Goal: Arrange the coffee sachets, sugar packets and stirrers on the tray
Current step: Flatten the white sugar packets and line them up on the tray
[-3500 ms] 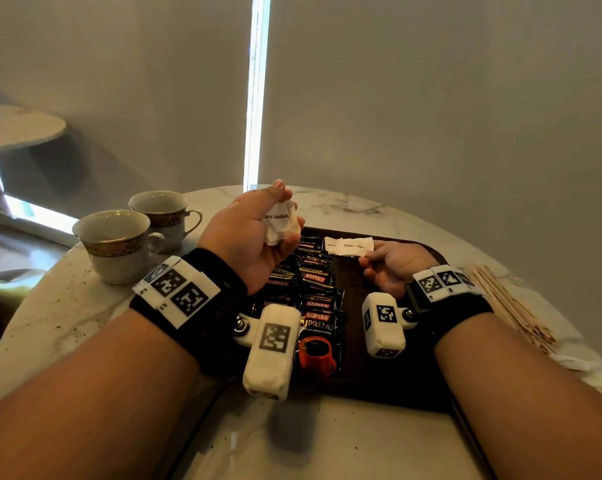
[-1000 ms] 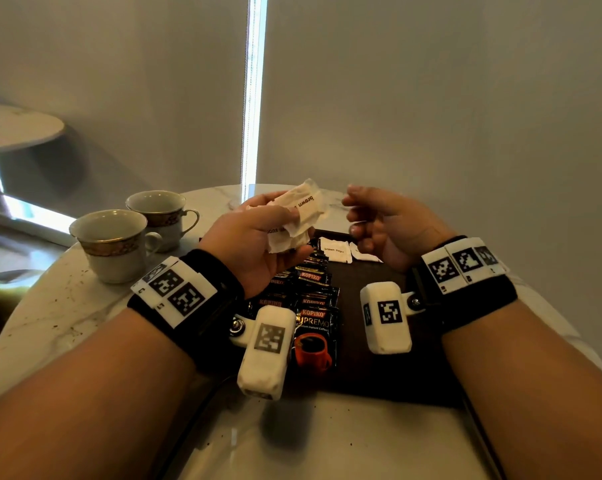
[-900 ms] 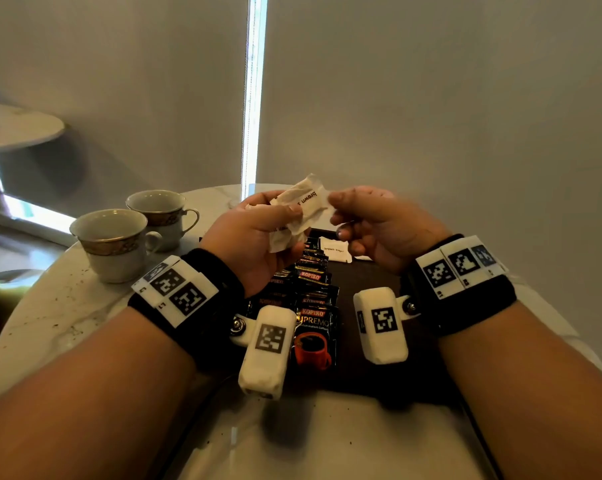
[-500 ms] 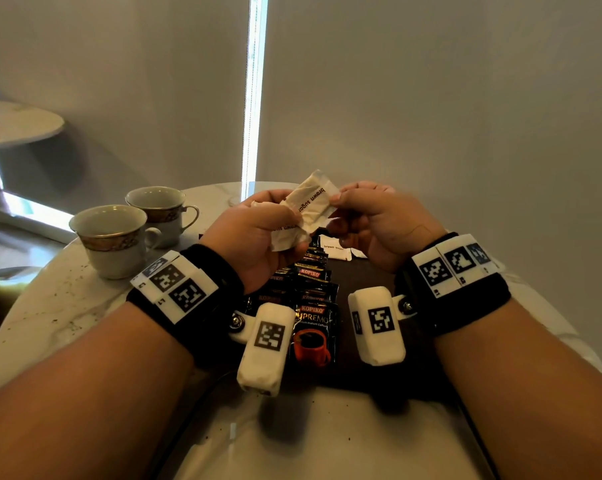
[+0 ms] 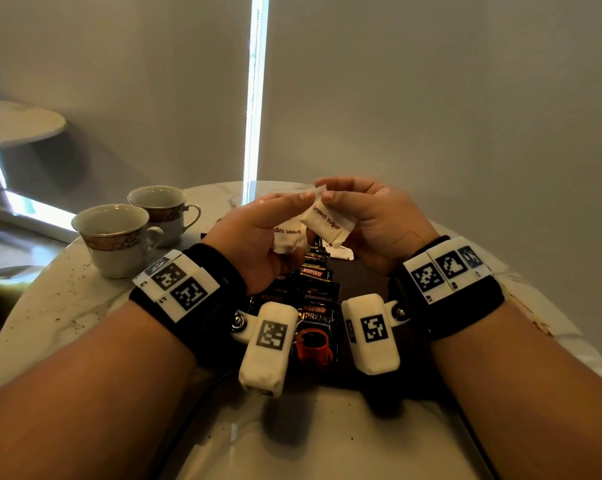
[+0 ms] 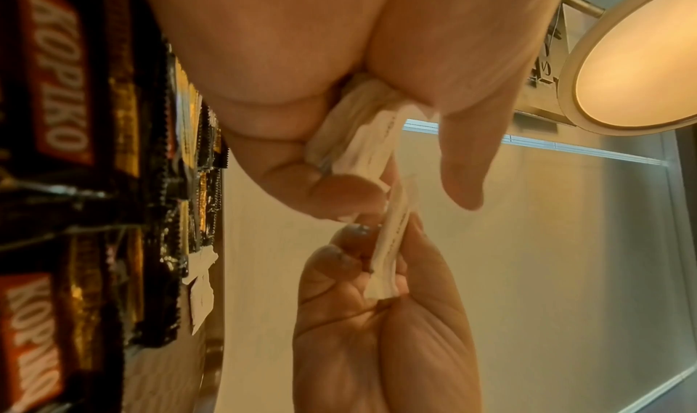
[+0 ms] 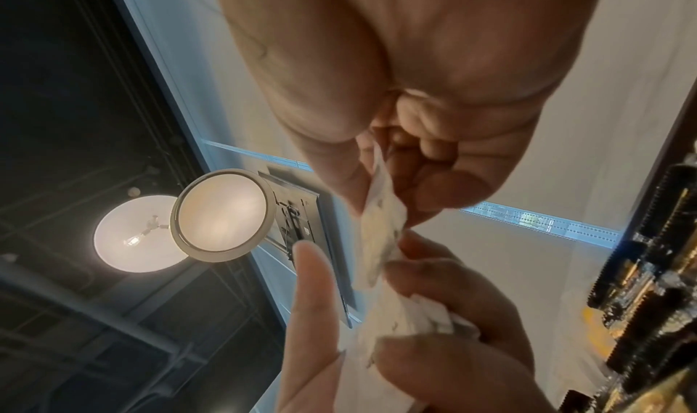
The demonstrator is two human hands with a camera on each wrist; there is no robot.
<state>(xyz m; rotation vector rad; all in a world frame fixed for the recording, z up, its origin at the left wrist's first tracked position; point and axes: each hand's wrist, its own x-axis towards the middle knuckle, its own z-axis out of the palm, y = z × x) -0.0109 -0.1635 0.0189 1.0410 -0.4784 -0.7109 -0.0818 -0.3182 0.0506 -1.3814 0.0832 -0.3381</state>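
Note:
Both hands are raised above the dark tray (image 5: 369, 278). My left hand (image 5: 272, 230) grips a small bunch of white sugar packets (image 5: 289, 237) in its palm. My right hand (image 5: 358, 216) pinches one white packet marked "brown sugar" (image 5: 327, 221) by its top edge, drawn clear of the bunch. The wrist views show that packet (image 6: 392, 240) (image 7: 381, 228) edge-on between thumb and fingers. A row of black Kopiko coffee sachets (image 5: 315, 292) lies overlapped along the tray's left half. Other sugar packets (image 5: 341, 252) lie flat at the tray's far end. No stirrers show now.
Two gold-banded teacups (image 5: 116, 237) (image 5: 161, 211) stand on the round marble table (image 5: 67, 306) to the left of the tray. A second small round table (image 5: 19, 123) is at far left. A grey blind fills the background.
My right hand rose from the tray, reached the bunch held by my left hand, pinched the top sugar packet and pulled it away to the right.

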